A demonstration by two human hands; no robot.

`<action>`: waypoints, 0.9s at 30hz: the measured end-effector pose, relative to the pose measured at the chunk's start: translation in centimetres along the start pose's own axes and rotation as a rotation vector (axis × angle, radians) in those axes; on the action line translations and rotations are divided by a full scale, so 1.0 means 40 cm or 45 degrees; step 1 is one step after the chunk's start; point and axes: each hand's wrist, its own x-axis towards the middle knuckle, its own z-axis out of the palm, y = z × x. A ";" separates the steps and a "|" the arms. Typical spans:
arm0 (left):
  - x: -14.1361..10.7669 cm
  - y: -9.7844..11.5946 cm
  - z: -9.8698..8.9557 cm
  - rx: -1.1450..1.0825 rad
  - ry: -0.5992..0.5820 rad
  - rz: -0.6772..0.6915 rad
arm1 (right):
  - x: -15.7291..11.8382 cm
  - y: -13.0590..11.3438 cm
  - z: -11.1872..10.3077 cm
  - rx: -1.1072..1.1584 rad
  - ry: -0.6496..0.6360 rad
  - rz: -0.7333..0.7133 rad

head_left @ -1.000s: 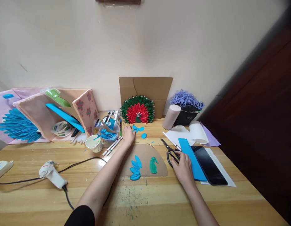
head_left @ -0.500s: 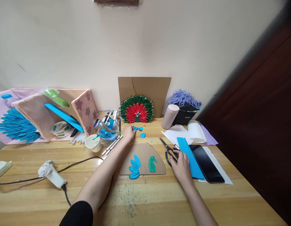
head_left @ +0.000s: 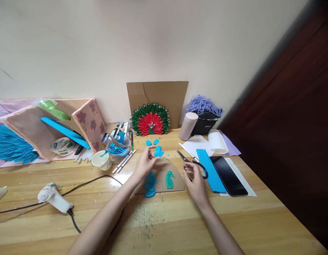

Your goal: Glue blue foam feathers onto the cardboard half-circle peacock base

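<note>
My left hand (head_left: 145,163) is closed in a pinch on a small blue paper piece (head_left: 159,154), held above the upper edge of a half-round cardboard (head_left: 160,177). On that cardboard are blue petals (head_left: 150,184) at the left and a green bird shape (head_left: 169,180) at the right. Beyond the held piece, several blue paper ovals (head_left: 148,142) lie on the wood. My right hand (head_left: 196,180) has its fingers around the black handles of a pair of scissors (head_left: 183,156), right of the cardboard. The blades point up and left.
A blue strip (head_left: 210,170) and a phone (head_left: 229,175) lie at the right. Left are a paper cup (head_left: 101,161), a tub of blue scraps (head_left: 118,151), markers (head_left: 124,163) and a corded glue gun (head_left: 55,198). A red-green peacock craft (head_left: 150,122) stands behind.
My left hand has come back toward the cardboard from the ovals with a blue piece between its fingers. My right hand has taken up the scissors' handles and shifted slightly left.
</note>
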 end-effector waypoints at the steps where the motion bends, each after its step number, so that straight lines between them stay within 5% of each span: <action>1: -0.028 0.015 0.008 0.001 -0.075 0.072 | -0.005 -0.014 0.004 0.113 -0.085 0.015; 6: -0.109 0.053 0.037 0.255 -0.403 0.276 | -0.019 -0.060 0.011 0.145 -0.247 -0.174; 9: -0.123 0.057 0.055 0.222 -0.367 0.302 | -0.020 -0.065 0.003 0.071 -0.174 -0.317; 13: -0.144 0.066 0.092 -0.128 -0.185 -0.042 | -0.022 -0.056 -0.007 -0.009 -0.032 -0.446; 16: -0.156 0.066 0.120 -0.509 -0.349 -0.308 | -0.022 -0.050 -0.008 -0.067 -0.006 -0.505; 23: -0.155 0.044 0.141 -0.677 -0.284 -0.428 | -0.019 -0.066 -0.001 -0.014 -0.209 -0.439; 27: -0.155 0.047 0.135 -0.666 -0.369 -0.417 | -0.022 -0.067 0.002 0.113 -0.240 -0.302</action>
